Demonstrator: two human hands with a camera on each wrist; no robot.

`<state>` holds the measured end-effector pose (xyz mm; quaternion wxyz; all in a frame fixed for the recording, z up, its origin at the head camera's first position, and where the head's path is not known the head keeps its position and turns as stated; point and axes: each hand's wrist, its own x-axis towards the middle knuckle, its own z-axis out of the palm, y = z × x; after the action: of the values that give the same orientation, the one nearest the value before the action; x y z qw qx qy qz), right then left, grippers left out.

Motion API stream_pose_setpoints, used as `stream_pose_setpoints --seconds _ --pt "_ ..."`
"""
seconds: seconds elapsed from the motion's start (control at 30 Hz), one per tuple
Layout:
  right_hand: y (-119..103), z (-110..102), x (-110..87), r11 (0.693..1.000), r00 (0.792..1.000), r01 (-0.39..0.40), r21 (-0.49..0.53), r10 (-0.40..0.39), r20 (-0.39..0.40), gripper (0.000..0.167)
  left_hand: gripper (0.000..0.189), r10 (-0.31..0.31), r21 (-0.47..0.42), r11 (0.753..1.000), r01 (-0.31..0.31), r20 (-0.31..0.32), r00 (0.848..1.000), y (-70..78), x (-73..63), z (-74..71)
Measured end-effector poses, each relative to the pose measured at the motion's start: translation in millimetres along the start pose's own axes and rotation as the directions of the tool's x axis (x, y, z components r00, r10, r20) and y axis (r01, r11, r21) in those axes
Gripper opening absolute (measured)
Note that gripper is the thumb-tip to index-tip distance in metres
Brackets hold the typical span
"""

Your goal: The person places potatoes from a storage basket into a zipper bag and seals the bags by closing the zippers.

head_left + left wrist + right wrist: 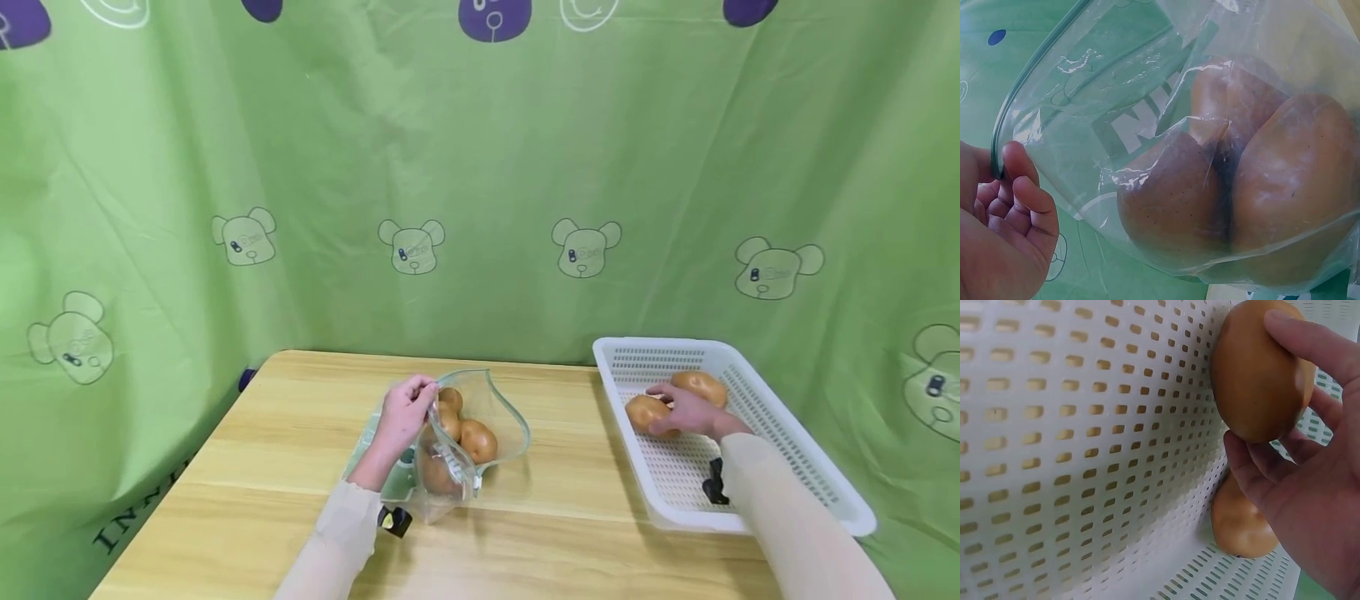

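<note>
A clear zip bag (506, 417) with a green-edged mouth stands on the table with several potatoes (477, 442) inside. My left hand (402, 414) pinches the rim of its mouth between thumb and fingers. In the left wrist view the potatoes (1297, 181) press together behind the clear plastic. My right hand (690, 411) is over the white basket, its thumb and fingers curled around a potato (1260, 375). A second potato (701, 385) lies beside it in the basket, seen below the held one in the right wrist view.
The white perforated basket (813, 467) stands at the right of the wooden table (555, 550). A green patterned curtain (495, 167) hangs behind and at both sides. Dark wrist mounts (396, 521) show at both sleeves.
</note>
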<state>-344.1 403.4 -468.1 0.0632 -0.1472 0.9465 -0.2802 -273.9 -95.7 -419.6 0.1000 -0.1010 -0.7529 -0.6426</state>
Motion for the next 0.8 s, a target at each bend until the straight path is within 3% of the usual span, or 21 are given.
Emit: stream_pose_setpoints --seconds 0.2,0.47,0.8 --pt "-4.3 5.2 1.9 1.0 1.0 -0.005 -0.026 0.005 0.011 0.089 0.013 0.005 0.012 1.0 -0.004 -0.006 1.0 -0.7 -0.7 -0.5" --pt "-6.9 8.4 4.5 1.0 1.0 -0.012 -0.02 0.012 0.009 0.086 0.014 0.005 0.008 1.0 -0.005 -0.001 1.0 -0.3 -0.1 1.2" --pt "-10.6 -1.2 -1.4 1.0 1.0 0.002 -0.031 -0.003 -0.005 0.088 0.018 0.005 0.003 1.0 -0.005 0.008 1.0 -1.6 0.2 2.6"
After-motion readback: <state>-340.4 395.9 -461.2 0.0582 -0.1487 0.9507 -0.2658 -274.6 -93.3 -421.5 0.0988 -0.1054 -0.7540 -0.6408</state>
